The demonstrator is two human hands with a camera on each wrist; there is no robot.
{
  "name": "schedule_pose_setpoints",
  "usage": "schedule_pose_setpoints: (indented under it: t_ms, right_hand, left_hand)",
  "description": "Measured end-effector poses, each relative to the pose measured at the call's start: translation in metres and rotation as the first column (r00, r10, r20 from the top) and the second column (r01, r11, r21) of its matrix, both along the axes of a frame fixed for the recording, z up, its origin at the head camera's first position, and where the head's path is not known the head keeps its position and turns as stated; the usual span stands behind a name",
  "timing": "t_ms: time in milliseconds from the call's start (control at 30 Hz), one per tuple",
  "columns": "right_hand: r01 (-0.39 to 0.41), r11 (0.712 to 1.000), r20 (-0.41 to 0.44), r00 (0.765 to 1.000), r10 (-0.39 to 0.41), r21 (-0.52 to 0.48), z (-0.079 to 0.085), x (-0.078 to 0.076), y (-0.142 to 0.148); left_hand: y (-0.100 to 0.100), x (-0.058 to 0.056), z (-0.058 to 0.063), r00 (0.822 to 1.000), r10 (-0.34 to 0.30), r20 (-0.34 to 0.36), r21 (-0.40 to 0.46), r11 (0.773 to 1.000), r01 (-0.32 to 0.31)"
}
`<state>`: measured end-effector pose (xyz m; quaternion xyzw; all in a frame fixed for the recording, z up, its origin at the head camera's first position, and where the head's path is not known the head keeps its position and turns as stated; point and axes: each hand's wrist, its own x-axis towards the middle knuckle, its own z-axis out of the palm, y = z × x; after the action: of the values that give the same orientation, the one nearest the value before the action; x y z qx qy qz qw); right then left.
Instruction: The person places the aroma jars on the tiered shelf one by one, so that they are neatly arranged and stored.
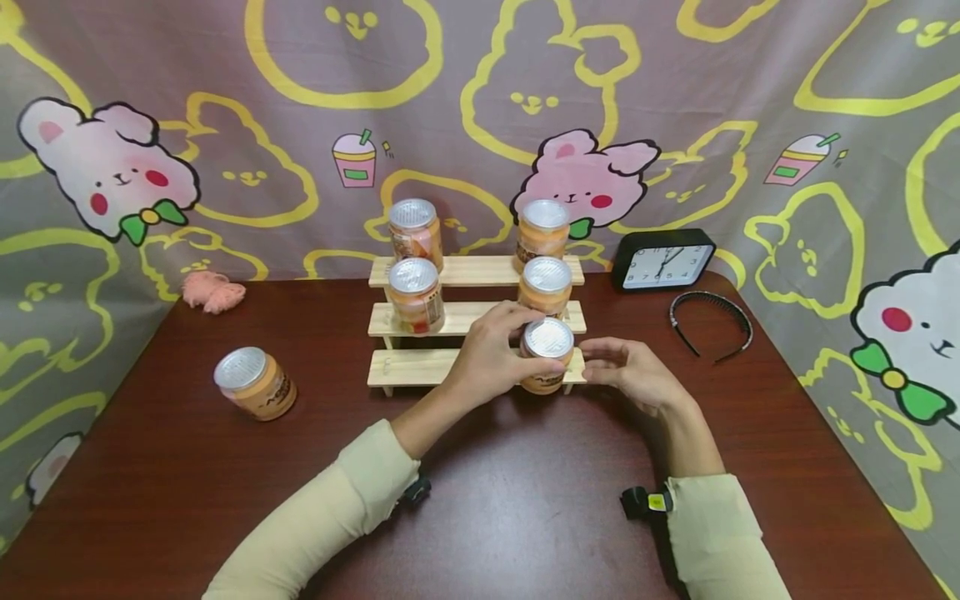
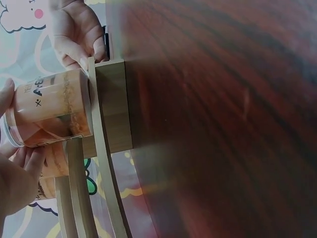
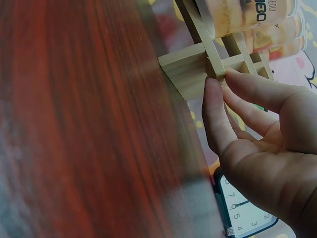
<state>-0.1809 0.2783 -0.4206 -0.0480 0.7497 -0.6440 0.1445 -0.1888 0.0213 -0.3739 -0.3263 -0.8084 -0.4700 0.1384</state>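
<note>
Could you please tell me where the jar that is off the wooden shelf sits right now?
In the head view, the loose jar stands on the table at the left, apart from the wooden shelf.

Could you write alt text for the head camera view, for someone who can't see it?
A person's left hand grips a silver-lidded orange jar on the lowest step of a wooden rack, while the right hand touches the rack's end. Four jars fill the upper steps; another jar stands on the table.

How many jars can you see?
6. Two on the rack's top step, two on the middle, one on the bottom in the left hand, one on the table. None looks hidden.
</note>
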Motion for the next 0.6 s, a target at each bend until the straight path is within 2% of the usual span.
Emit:
schedule_pose_setpoints:
  t_ms: [333,600]
  right_hand:
    - [-0.002,1.0,0.004,1.0,0.002,-0.002,0.0006,0.0001,0.0003]
    - [0.002,1.0,0.011,1.0,-0.002,0.006,0.0012,0.0006,-0.0001]
  left_hand:
    - [0.0007,0.0009,-0.0014,1.0,0.021,0.002,-0.021,1.0,-0.021]
    - [-0.0019,0.001,-0.0019,1.0,-0.005,0.016,0.012,1.0,0.005]
